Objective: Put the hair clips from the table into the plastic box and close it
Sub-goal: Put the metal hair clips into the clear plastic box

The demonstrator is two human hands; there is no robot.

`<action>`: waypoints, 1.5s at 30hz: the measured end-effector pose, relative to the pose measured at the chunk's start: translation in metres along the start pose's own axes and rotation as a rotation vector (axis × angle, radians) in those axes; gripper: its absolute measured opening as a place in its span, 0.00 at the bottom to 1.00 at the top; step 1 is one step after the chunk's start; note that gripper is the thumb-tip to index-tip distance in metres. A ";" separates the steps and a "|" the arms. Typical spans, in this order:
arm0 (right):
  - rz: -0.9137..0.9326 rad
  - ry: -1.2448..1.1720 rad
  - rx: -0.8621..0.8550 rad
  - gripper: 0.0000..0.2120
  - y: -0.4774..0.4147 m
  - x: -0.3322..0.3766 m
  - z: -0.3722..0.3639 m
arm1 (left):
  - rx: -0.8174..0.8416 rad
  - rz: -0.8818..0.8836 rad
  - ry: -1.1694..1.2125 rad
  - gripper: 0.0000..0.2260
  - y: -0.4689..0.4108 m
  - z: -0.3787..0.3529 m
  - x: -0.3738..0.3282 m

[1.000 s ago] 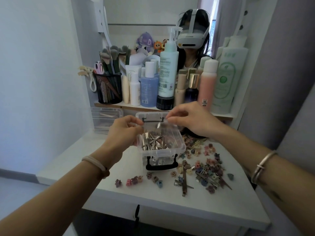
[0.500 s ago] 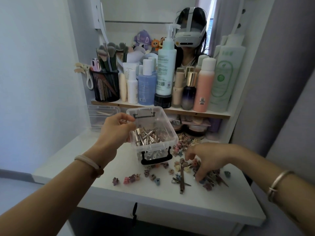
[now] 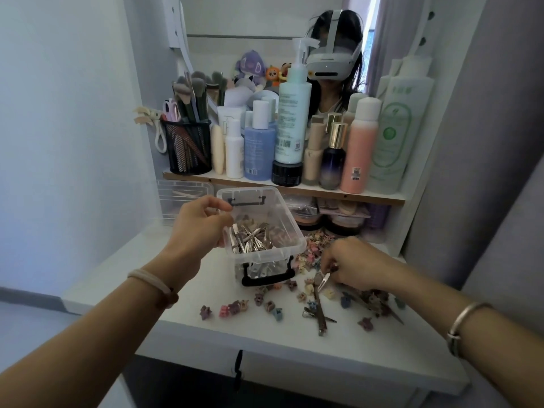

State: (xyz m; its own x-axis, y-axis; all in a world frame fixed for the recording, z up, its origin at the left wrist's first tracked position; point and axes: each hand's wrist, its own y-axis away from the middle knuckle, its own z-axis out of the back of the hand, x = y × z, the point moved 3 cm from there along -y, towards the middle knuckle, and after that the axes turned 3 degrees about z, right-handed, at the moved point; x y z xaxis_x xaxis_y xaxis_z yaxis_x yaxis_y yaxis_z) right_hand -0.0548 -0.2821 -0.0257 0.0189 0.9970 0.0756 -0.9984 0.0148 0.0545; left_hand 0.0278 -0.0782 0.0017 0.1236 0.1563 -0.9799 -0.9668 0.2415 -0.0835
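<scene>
Head view showed, nearest, loose clips (image 3: 266, 305) scattered along the front of the white tabletop (image 3: 206, 346), small claw clips in a row and some long metal ones lying right of them. The right hand (image 3: 351, 267) hovered low over the denser pile on the right, its grip pinching a slim metal clip (image 3: 323, 279) between thumb and fingertips, the clip's open end pointing down-left just above the tabletop. Left of it, the left hand (image 3: 197, 226) held the clear box (image 3: 262, 231) by its left wall, grip closed on the rim, the box lifted and tilted, lid off, with a black latch (image 3: 268, 275) hanging at its near end. Inside lay a heap of silver clips and a few coloured ones. Beyond stood a shelf (image 3: 282, 187) of bottles and a mesh cup (image 3: 188, 148) of brushes.
</scene>
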 end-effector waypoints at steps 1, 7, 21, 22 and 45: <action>-0.008 -0.022 -0.027 0.14 0.000 0.000 0.004 | 0.000 -0.001 -0.003 0.08 0.000 0.001 0.000; -0.044 -0.546 -0.272 0.06 0.000 0.002 0.049 | 0.022 0.000 -0.024 0.08 -0.001 0.000 0.001; 0.084 -0.695 -0.358 0.19 -0.007 0.039 0.074 | 0.052 -0.006 0.004 0.08 0.003 -0.005 -0.002; 0.044 -0.755 -0.379 0.13 -0.005 0.031 0.074 | 0.041 -0.002 0.009 0.08 0.003 -0.002 -0.002; -0.199 0.040 0.166 0.11 0.009 -0.014 -0.008 | 0.035 -0.021 -0.024 0.07 0.003 -0.008 -0.002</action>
State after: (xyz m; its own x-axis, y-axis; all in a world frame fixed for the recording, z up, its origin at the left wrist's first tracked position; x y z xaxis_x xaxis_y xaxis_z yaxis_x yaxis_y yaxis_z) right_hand -0.0642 -0.2952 -0.0346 0.2087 0.9780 0.0076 -0.9527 0.2015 0.2276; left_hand 0.0230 -0.0853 0.0020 0.1495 0.1742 -0.9733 -0.9557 0.2779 -0.0970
